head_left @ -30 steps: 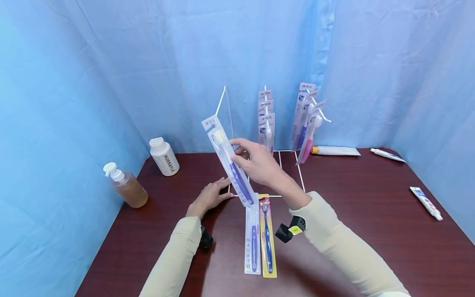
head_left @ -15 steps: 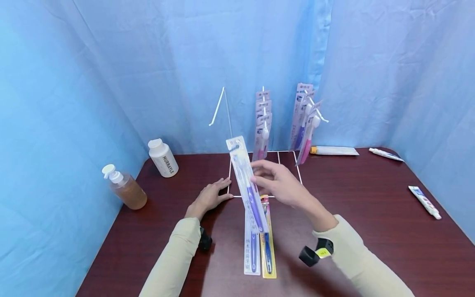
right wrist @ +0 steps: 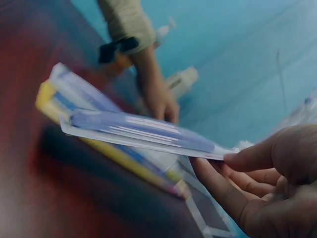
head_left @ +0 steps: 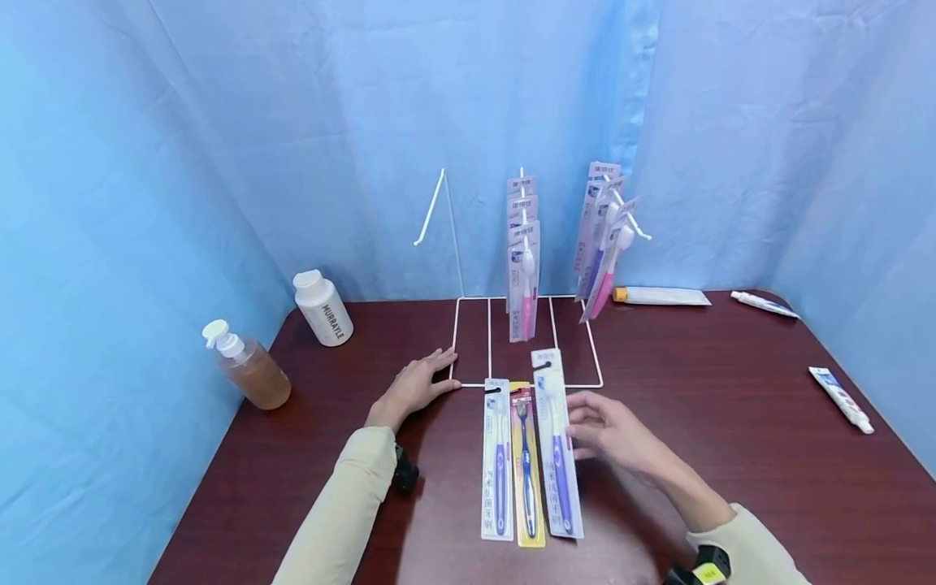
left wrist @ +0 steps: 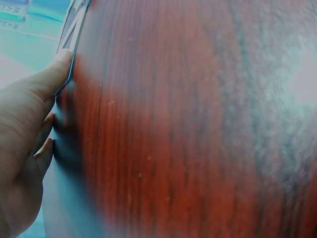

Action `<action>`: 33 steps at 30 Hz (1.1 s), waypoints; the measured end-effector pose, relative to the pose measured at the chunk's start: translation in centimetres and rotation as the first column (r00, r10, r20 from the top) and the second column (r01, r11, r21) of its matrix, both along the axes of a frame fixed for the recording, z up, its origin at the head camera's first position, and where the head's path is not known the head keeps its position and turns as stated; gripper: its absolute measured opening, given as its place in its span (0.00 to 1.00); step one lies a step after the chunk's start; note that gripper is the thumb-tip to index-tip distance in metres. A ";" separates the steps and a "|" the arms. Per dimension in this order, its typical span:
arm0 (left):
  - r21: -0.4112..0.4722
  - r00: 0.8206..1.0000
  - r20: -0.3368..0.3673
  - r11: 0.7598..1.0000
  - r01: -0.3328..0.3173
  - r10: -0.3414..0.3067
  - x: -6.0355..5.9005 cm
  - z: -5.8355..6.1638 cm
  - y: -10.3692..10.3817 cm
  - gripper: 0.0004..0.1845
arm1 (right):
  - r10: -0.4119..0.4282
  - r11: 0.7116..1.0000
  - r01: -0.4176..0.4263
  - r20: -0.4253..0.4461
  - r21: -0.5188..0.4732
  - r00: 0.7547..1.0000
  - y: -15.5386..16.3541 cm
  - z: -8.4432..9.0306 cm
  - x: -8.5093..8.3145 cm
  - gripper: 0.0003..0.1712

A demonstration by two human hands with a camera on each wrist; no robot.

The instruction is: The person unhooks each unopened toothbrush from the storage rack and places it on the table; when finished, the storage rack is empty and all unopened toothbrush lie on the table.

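My right hand (head_left: 610, 431) pinches the right edge of a packaged toothbrush (head_left: 561, 479) with a purple handle. In the right wrist view this toothbrush (right wrist: 143, 130) is held slightly above the table between thumb and fingers. Beside it lie a yellow-backed toothbrush pack (head_left: 528, 487) with a blue brush and another purple toothbrush pack (head_left: 499, 479). At the front left corner of a white wire rack (head_left: 526, 385) rests my left hand (head_left: 413, 388), its fingers extended. The left wrist view shows that thumb (left wrist: 54, 69) against the wire.
Several toothbrush packs hang on the rack's middle hook (head_left: 523, 284) and right hook (head_left: 603, 244); the left hook (head_left: 430, 210) holds none. A pump bottle (head_left: 256, 374) and white bottle (head_left: 325, 310) stand left. Toothpaste tubes (head_left: 661, 296) lie right. A blue curtain (head_left: 329, 122) encloses the table.
My right hand has brought the packaged toothbrush from near the left hook down and right, to the right side of the yellow-backed pack. The left hand has stayed on the rack's corner.
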State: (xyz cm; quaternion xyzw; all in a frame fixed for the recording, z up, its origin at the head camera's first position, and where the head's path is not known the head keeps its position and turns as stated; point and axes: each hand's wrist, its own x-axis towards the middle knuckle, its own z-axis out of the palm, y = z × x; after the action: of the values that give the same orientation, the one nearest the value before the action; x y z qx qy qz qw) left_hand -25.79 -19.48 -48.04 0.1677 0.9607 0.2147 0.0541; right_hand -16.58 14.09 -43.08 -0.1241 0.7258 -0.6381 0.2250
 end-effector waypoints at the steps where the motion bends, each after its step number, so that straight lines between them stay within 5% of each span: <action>1: -0.002 1.000 0.001 1.000 -0.001 0.001 0.0 0.0 0.0 0.34 | -0.014 1.000 0.014 0.021 -0.001 1.000 0.3 -0.6 0.2 0.22; 14: -0.012 1.000 -0.006 1.000 -0.010 0.010 -0.1 -0.1 0.1 0.34 | -0.134 0.986 0.126 0.066 0.109 0.989 -0.2 -4.2 -0.3 0.21; 20: -0.014 1.000 -0.002 1.000 -0.006 0.006 -0.1 0.0 0.3 0.34 | -0.165 0.949 0.171 -0.045 0.265 0.985 -1.0 -3.7 -0.1 0.17; 25: -0.016 1.000 0.001 1.000 -0.005 0.005 -0.1 -0.1 0.3 0.34 | -0.113 0.912 0.166 -0.160 0.374 0.981 -0.4 -2.4 -0.6 0.14; 29: -0.009 1.000 -0.012 1.000 0.001 -0.002 0.0 0.0 0.3 0.34 | -0.079 0.901 0.210 -0.332 0.379 0.940 -0.2 -0.3 -2.4 0.16; 33: -0.005 1.000 -0.024 1.000 0.008 -0.008 0.0 0.1 0.2 0.34 | -0.127 0.929 0.269 -0.464 0.254 0.876 -1.0 2.6 -4.9 0.21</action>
State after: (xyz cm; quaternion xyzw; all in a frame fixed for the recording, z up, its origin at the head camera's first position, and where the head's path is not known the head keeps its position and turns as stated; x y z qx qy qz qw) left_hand -25.74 -19.24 -47.91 0.1742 0.9610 0.2102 0.0437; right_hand -21.51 13.04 -40.50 -0.1520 0.8579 -0.4909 0.0044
